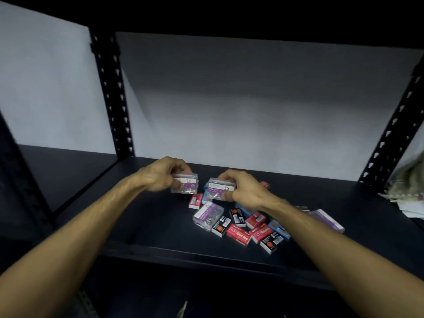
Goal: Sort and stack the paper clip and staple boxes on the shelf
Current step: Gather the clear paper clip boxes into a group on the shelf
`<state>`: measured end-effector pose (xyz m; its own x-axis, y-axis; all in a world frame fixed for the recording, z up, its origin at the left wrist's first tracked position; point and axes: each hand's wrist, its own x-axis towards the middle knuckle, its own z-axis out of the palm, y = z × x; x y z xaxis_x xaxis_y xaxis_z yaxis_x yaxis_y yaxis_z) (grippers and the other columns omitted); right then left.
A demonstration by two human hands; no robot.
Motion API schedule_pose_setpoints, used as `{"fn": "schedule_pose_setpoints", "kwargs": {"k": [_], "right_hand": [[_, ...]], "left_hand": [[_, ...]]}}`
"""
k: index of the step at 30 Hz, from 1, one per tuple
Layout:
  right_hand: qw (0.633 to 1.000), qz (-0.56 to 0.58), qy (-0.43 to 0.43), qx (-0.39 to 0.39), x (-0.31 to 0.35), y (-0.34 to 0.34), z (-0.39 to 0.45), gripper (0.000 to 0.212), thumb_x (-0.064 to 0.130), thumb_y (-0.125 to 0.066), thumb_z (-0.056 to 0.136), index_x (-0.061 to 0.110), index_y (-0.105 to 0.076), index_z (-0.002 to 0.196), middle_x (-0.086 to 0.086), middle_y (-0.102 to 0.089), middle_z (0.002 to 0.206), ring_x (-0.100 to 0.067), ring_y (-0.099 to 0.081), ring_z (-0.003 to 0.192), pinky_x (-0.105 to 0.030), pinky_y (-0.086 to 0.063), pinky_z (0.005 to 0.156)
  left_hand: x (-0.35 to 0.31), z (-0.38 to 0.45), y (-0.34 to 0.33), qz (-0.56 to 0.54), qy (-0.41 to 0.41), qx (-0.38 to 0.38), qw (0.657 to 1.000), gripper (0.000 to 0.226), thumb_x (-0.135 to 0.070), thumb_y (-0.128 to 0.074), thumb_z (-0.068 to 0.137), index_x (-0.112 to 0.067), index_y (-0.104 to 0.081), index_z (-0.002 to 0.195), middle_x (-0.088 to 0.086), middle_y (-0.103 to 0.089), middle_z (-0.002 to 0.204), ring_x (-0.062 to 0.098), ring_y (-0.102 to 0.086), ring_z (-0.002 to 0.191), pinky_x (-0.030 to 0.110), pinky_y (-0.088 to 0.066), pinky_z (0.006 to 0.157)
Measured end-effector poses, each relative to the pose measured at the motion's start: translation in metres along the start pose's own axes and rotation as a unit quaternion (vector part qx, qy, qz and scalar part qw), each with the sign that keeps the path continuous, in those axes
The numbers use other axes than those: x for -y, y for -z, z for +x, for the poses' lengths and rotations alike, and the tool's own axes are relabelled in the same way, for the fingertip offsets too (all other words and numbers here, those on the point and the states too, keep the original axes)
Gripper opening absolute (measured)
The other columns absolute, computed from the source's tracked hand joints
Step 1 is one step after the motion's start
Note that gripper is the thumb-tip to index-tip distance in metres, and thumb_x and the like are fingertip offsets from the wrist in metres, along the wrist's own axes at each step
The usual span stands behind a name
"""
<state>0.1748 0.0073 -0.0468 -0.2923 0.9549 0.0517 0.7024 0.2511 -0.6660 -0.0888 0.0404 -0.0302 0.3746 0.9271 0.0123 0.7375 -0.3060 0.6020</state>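
Head view: your left hand [164, 176] and right hand [241, 188] each pinch a clear paper clip box [185, 185]; light, rigid, slick, so grip the long edges.

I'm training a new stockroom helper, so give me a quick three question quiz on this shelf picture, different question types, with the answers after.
1. True or false: both hands hold a clear paper clip box.
2. Multiple choice: the loose pile of staple boxes lies A) under the left forearm, B) under the right forearm, C) on the shelf above.
3. Fill in: the clear box lying in the pile has a ____ label.

Key
1. True: left hand grips one paper clip box, right hand another.
2. B
3. purple
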Motion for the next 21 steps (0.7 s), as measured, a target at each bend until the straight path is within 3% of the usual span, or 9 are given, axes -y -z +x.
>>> {"fn": "schedule_pose_setpoints", "kwargs": {"k": [7, 13, 17, 21], "right_hand": [[1.000, 0.000, 0.017, 0.016, 0.041, -0.049, 0.021, 0.041, 0.011, -0.073, 0.085, 0.024, -0.057, 0.121, 0.005, -0.066, 0.114, -0.011, -0.070, 0.088, -0.029, -0.059, 0.075], [0.999, -0.027, 0.029, 0.010, 0.057, -0.085, 0.038, 0.046, 0.016, -0.075, 0.084, 0.022, -0.058, 0.126, 0.002, -0.064, 0.123, -0.014, -0.061, 0.107, -0.034, -0.052, 0.095], [0.998, -0.056, 0.027, 0.015, 0.058, -0.097, 0.044, 0.049, 0.019, -0.073, 0.088, 0.023, -0.054, 0.133, 0.002, -0.057, 0.134, -0.015, -0.055, 0.117, -0.028, -0.047, 0.095], [0.998, -0.062, 0.025, 0.001, 0.056, -0.101, 0.048, 0.049, 0.019, -0.071, 0.089, 0.021, -0.053, 0.135, 0.002, -0.056, 0.136, -0.012, -0.055, 0.115, -0.025, -0.045, 0.091]], "left_hand": [[0.052, -0.036, 0.030, 0.029, 0.040, -0.020, 0.999, 0.036, -0.003, -0.076, 0.077, -0.026, -0.066, 0.103, -0.001, -0.072, 0.095, 0.018, -0.069, 0.088, 0.033, -0.056, 0.083], [0.082, -0.048, 0.043, 0.031, 0.061, -0.005, 0.998, 0.037, -0.001, -0.075, 0.077, -0.029, -0.066, 0.099, -0.004, -0.072, 0.096, 0.015, -0.069, 0.090, 0.029, -0.055, 0.082], [0.090, -0.044, 0.041, 0.041, 0.064, -0.007, 0.997, 0.038, -0.001, -0.075, 0.077, -0.029, -0.066, 0.100, -0.003, -0.071, 0.096, 0.016, -0.068, 0.089, 0.033, -0.056, 0.084], [0.092, -0.037, 0.039, 0.032, 0.054, -0.004, 0.998, 0.041, 0.003, -0.072, 0.075, -0.027, -0.067, 0.103, -0.001, -0.072, 0.097, 0.017, -0.068, 0.091, 0.034, -0.056, 0.085]]}}
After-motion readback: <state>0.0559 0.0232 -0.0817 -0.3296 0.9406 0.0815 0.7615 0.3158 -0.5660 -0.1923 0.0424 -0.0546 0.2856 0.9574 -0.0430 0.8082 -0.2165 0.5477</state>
